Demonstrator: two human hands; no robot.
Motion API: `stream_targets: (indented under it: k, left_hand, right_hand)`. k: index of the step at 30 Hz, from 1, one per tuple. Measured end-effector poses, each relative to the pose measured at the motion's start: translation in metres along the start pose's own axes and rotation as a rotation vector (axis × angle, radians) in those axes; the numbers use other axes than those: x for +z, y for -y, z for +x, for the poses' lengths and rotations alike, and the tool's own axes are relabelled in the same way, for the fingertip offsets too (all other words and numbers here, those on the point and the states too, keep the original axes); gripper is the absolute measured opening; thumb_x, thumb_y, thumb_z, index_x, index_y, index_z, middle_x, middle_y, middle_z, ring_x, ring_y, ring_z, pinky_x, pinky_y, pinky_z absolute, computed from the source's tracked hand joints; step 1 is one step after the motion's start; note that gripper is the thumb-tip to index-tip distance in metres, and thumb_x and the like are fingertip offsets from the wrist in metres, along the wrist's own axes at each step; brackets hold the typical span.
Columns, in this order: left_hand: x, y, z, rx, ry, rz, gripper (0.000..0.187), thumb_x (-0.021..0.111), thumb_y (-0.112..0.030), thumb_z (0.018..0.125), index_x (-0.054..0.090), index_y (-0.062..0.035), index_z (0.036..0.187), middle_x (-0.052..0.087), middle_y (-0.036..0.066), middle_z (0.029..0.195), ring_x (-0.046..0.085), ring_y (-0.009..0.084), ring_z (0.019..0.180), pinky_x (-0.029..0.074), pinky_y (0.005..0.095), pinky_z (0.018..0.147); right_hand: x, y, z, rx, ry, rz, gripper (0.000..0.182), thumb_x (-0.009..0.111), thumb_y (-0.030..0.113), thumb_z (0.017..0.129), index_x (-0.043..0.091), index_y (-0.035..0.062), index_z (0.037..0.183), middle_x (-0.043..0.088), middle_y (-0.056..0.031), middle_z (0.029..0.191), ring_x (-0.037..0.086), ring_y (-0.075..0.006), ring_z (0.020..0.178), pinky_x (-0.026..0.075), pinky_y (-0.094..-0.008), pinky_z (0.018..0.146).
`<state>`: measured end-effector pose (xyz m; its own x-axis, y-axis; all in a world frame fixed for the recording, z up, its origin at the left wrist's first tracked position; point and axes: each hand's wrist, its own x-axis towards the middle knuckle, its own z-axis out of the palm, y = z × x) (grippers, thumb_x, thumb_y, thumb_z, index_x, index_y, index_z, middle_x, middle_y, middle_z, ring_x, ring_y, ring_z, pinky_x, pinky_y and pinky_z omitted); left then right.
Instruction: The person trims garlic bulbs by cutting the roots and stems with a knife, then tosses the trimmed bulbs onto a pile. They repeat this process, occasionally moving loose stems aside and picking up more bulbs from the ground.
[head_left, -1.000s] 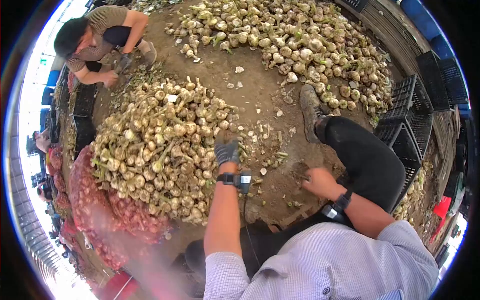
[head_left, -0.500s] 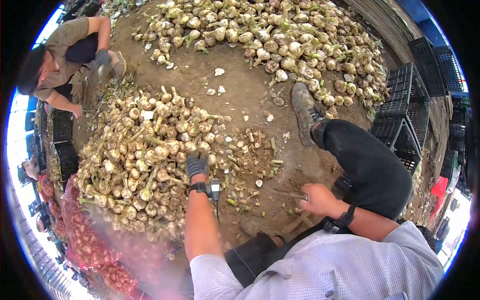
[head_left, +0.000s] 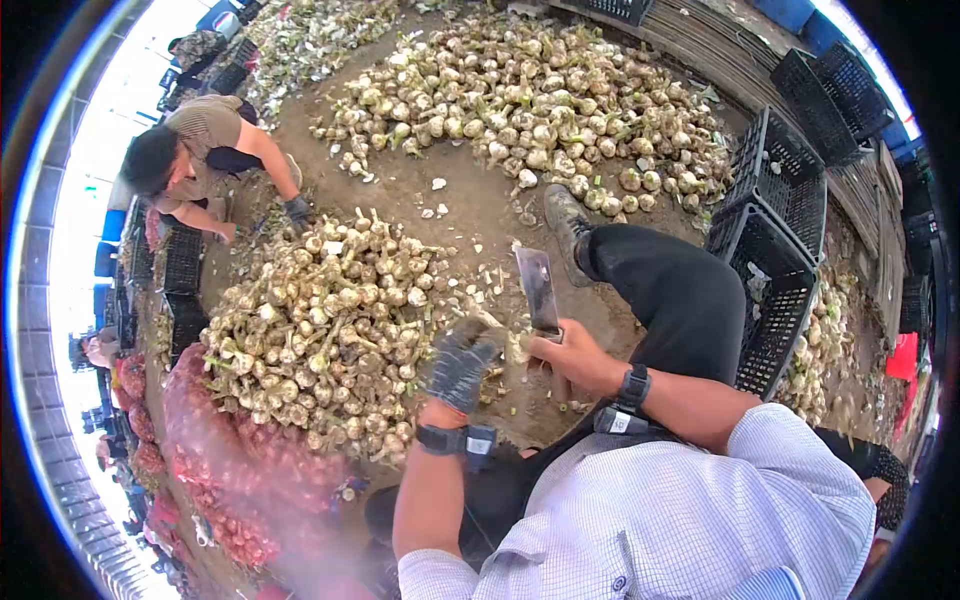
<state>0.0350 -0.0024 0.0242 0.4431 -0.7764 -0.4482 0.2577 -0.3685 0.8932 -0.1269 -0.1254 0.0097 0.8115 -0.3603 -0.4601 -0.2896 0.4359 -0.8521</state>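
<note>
My left hand (head_left: 462, 366), in a dark grey glove, is closed round a garlic bulb beside the heap. The bulb is mostly hidden by the fingers; its pale stalk (head_left: 487, 317) sticks out toward the knife. A broad-bladed knife (head_left: 538, 285) stands with its blade pointing up and away from me. My bare right hand (head_left: 575, 357) grips its handle, a short way right of the glove. Left of my hands lies a heap of garlic bulbs (head_left: 320, 330) with cut stalks still on many.
A larger garlic pile (head_left: 540, 95) spreads at the back. Black crates (head_left: 765, 290) stand right of my bent leg (head_left: 665, 290). A co-worker (head_left: 215, 150) crouches at the upper left, a gloved hand at the heap. Red net sacks (head_left: 215, 430) lie at lower left.
My left hand has left the heap with a garlic bulb and come close to my right hand. The knife has risen, blade now upward. The co-worker's gloved hand has reached toward the heap.
</note>
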Motion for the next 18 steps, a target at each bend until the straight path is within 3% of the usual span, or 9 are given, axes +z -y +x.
stream_targets:
  k: [2,6,8,11,12,14,16,17,18]
  left_hand:
    - [0.024,-0.003,-0.017,0.047,-0.106,-0.078,0.02,0.061,-0.013,0.09,0.065,0.0004,0.105,0.065,0.005,0.097,0.06,0.0123,0.09,0.05,0.029,0.079]
    - [0.032,0.014,-0.042,0.386,-0.126,0.016,0.021,0.057,-0.012,0.092,0.065,0.0008,0.107,0.065,0.008,0.104,0.06,0.0127,0.096,0.049,0.0291,0.082]
    - [0.018,0.014,-0.05,0.169,-0.047,-0.106,0.023,0.057,-0.008,0.089,0.065,-0.002,0.11,0.066,0.01,0.104,0.062,0.0202,0.097,0.049,0.0336,0.085]
    - [0.0,0.024,-0.063,0.66,0.022,0.857,0.028,0.06,-0.004,0.083,0.066,-0.0063,0.11,0.066,0.012,0.104,0.061,0.0311,0.099,0.049,0.0405,0.088]
    - [0.0,0.029,-0.07,0.691,-0.022,0.928,0.036,0.062,0.0,0.077,0.066,-0.0103,0.111,0.066,0.012,0.105,0.059,0.0377,0.103,0.047,0.0447,0.091]
    - [-0.005,0.031,-0.079,0.845,0.036,1.012,0.036,0.063,0.001,0.076,0.066,-0.0105,0.11,0.066,0.011,0.105,0.059,0.0359,0.105,0.048,0.0438,0.091]
    - [-0.018,0.033,-0.09,0.962,0.12,0.835,0.036,0.065,0.001,0.076,0.065,-0.0114,0.11,0.066,0.011,0.105,0.059,0.0344,0.105,0.049,0.044,0.09]
    - [-0.014,0.027,-0.096,0.914,0.113,0.804,0.035,0.065,0.0,0.077,0.065,-0.0112,0.11,0.066,0.012,0.104,0.059,0.0348,0.105,0.049,0.0443,0.089]
    - [-0.01,0.014,-0.103,0.869,0.104,0.776,0.034,0.065,-0.001,0.078,0.065,-0.011,0.11,0.065,0.012,0.104,0.059,0.0351,0.105,0.049,0.0446,0.089]
  right_hand:
    - [0.004,0.01,-0.015,0.022,0.023,-0.04,0.028,0.06,0.025,0.092,0.062,0.0031,0.108,0.063,-0.004,0.083,0.058,-0.0097,0.071,0.049,-0.0292,0.062]
    - [0.004,-0.002,-0.025,-0.337,-0.055,-0.333,0.024,0.062,0.022,0.087,0.062,0.0002,0.097,0.062,-0.0109,0.079,0.06,-0.0221,0.071,0.049,-0.0362,0.067]
    - [-0.009,-0.001,-0.029,-0.472,-0.088,-0.652,0.021,0.064,0.018,0.083,0.06,-0.001,0.091,0.059,-0.0145,0.076,0.06,-0.025,0.073,0.048,-0.0381,0.068]
    - [-0.013,0.0,-0.037,-0.602,-0.032,-0.716,0.02,0.065,0.016,0.076,0.06,-0.001,0.085,0.057,-0.0205,0.078,0.059,-0.0359,0.078,0.047,-0.0435,0.071]
    - [-0.012,0.002,-0.04,-0.634,-0.017,-0.76,0.021,0.065,0.017,0.075,0.061,-0.0008,0.085,0.059,-0.0207,0.08,0.059,-0.0371,0.079,0.047,-0.0441,0.071]
    - [-0.011,0.007,-0.045,-0.698,0.007,-0.849,0.022,0.066,0.019,0.074,0.064,-0.0002,0.085,0.062,-0.021,0.082,0.06,-0.0395,0.08,0.048,-0.0453,0.072]
    - [-0.029,-0.013,-0.02,-0.326,0.126,-1.244,0.024,0.066,0.021,0.072,0.066,0.0011,0.086,0.064,-0.0211,0.081,0.061,-0.0403,0.08,0.049,-0.0466,0.072]
    - [-0.038,-0.032,-0.006,-0.126,0.182,-1.422,0.025,0.067,0.022,0.071,0.068,0.0017,0.086,0.064,-0.0211,0.08,0.062,-0.0407,0.079,0.049,-0.0473,0.072]
    - [-0.052,-0.054,0.001,-0.144,0.109,-1.31,0.025,0.066,0.023,0.071,0.069,0.0026,0.084,0.065,-0.0221,0.076,0.063,-0.0412,0.075,0.051,-0.0461,0.069]
